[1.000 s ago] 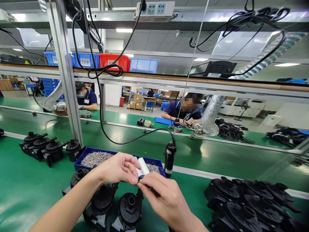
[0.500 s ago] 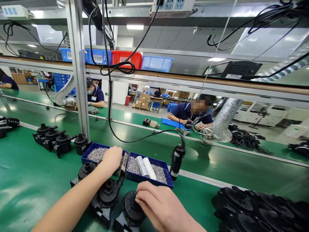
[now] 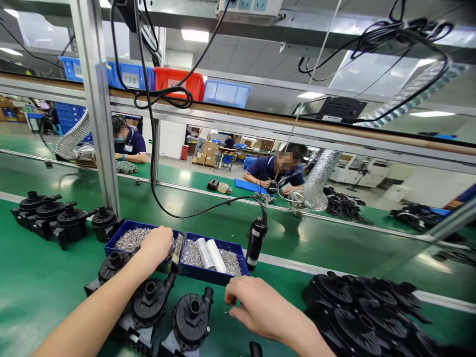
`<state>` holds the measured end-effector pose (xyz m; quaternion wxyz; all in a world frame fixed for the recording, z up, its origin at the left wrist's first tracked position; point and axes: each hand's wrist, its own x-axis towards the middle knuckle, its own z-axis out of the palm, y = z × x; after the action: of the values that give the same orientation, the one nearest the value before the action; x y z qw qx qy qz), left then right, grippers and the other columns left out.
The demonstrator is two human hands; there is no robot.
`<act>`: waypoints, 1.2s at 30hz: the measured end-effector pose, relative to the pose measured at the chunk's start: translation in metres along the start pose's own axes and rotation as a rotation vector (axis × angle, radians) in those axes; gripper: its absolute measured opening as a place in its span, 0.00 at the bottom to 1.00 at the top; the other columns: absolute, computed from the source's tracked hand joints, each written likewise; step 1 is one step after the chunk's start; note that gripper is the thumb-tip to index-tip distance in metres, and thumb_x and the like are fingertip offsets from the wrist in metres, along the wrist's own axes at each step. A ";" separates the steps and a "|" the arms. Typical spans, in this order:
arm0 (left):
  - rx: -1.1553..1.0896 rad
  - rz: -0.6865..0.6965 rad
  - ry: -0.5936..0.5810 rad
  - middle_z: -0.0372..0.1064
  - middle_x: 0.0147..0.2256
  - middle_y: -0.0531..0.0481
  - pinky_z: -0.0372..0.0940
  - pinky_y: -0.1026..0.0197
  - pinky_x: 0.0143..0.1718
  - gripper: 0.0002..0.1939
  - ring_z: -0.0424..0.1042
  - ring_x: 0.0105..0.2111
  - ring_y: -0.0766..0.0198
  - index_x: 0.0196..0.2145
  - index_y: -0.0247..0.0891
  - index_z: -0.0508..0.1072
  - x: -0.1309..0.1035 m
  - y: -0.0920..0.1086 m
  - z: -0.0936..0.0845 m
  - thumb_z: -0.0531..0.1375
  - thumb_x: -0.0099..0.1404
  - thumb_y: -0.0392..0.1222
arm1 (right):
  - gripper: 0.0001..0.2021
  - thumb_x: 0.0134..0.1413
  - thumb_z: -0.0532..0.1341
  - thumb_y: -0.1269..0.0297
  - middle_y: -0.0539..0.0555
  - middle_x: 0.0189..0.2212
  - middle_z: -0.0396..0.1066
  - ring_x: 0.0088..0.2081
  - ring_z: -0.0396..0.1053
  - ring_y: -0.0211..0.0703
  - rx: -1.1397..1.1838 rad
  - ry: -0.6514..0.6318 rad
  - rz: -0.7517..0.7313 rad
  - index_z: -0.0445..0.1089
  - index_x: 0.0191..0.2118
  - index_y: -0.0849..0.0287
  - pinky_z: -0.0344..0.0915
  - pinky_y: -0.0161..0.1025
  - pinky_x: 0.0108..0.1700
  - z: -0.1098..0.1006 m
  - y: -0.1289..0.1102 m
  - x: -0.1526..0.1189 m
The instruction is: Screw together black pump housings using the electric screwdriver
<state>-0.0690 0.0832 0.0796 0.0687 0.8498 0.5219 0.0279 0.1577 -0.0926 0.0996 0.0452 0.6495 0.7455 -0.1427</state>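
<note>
My left hand (image 3: 158, 244) is over the left blue tray (image 3: 111, 247), which holds many small screws (image 3: 132, 239); its fingertips are hidden among them. My right hand (image 3: 249, 303) hovers with curled fingers to the right of a round black pump housing (image 3: 191, 321). Something tiny and metallic shows by its fingertips, too small to name. Left of that housing stands another one (image 3: 149, 301), partly behind my left forearm. The right blue tray (image 3: 213, 275) holds small metal parts and two white rolls (image 3: 215, 256).
An electric screwdriver (image 3: 256, 243) hangs on a black cable behind the right tray. More black housings stand at the left (image 3: 70, 223) and lie piled at the right (image 3: 357, 317). A metal post (image 3: 94, 99) rises behind the trays. People sit across the bench.
The view has turned right, so things appear further left. My right hand has moved off the near housing to its right, uncovering it. My left hand stays at the screw tray.
</note>
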 end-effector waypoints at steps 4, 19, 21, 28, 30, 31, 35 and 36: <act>0.059 -0.005 -0.039 0.81 0.44 0.30 0.73 0.51 0.52 0.15 0.81 0.51 0.44 0.42 0.31 0.82 -0.001 0.001 -0.001 0.59 0.65 0.21 | 0.15 0.48 0.72 0.79 0.61 0.42 0.85 0.47 0.82 0.63 -0.007 -0.108 0.042 0.84 0.42 0.59 0.68 0.42 0.41 0.019 0.010 0.023; 0.005 -0.068 0.016 0.80 0.44 0.44 0.76 0.49 0.53 0.08 0.81 0.46 0.56 0.45 0.32 0.79 0.002 -0.009 -0.008 0.66 0.75 0.40 | 0.17 0.70 0.53 0.76 0.62 0.46 0.79 0.47 0.78 0.54 0.043 0.185 -0.162 0.80 0.46 0.58 0.72 0.44 0.48 0.002 0.012 0.007; -0.029 -0.073 0.050 0.80 0.44 0.42 0.76 0.50 0.52 0.06 0.81 0.46 0.56 0.45 0.31 0.79 0.003 -0.013 -0.009 0.66 0.74 0.38 | 0.15 0.75 0.52 0.72 0.59 0.45 0.78 0.45 0.77 0.49 0.198 0.330 -0.358 0.77 0.47 0.56 0.73 0.41 0.47 -0.005 0.005 -0.007; -0.148 -0.029 0.101 0.83 0.39 0.41 0.73 0.54 0.53 0.07 0.82 0.45 0.55 0.36 0.35 0.83 0.006 -0.022 -0.011 0.65 0.66 0.29 | 0.05 0.69 0.64 0.71 0.60 0.56 0.73 0.57 0.71 0.55 0.180 0.429 -0.766 0.76 0.43 0.53 0.73 0.47 0.54 0.013 -0.044 -0.011; -0.184 -0.022 0.115 0.83 0.38 0.40 0.72 0.57 0.52 0.09 0.82 0.44 0.54 0.35 0.36 0.85 0.005 -0.024 -0.012 0.65 0.63 0.26 | 0.05 0.66 0.67 0.72 0.61 0.63 0.67 0.67 0.62 0.62 0.139 0.423 -0.784 0.77 0.41 0.53 0.70 0.55 0.61 0.018 -0.047 -0.003; -0.204 -0.022 0.123 0.83 0.38 0.40 0.72 0.57 0.52 0.10 0.82 0.44 0.53 0.35 0.36 0.85 0.005 -0.024 -0.013 0.64 0.62 0.26 | 0.06 0.65 0.68 0.72 0.60 0.66 0.64 0.70 0.56 0.64 0.123 0.406 -0.781 0.78 0.40 0.52 0.68 0.58 0.64 0.019 -0.046 0.001; -0.318 0.007 0.127 0.83 0.36 0.40 0.71 0.58 0.48 0.11 0.81 0.41 0.53 0.34 0.36 0.86 0.001 -0.026 -0.020 0.64 0.62 0.27 | 0.07 0.60 0.72 0.72 0.56 0.69 0.60 0.74 0.46 0.69 0.085 0.324 -0.764 0.81 0.38 0.50 0.63 0.66 0.68 0.024 -0.041 0.012; -0.360 0.029 0.115 0.83 0.35 0.41 0.71 0.58 0.47 0.10 0.80 0.40 0.54 0.34 0.36 0.86 0.000 -0.027 -0.022 0.64 0.62 0.28 | 0.07 0.59 0.72 0.71 0.56 0.69 0.60 0.75 0.45 0.70 0.076 0.308 -0.765 0.81 0.37 0.50 0.62 0.68 0.68 0.026 -0.041 0.014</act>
<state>-0.0951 0.0970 0.0971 0.1893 0.8282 0.4992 0.1702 0.1124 -0.0914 0.0779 -0.1472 0.3405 0.9254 -0.0775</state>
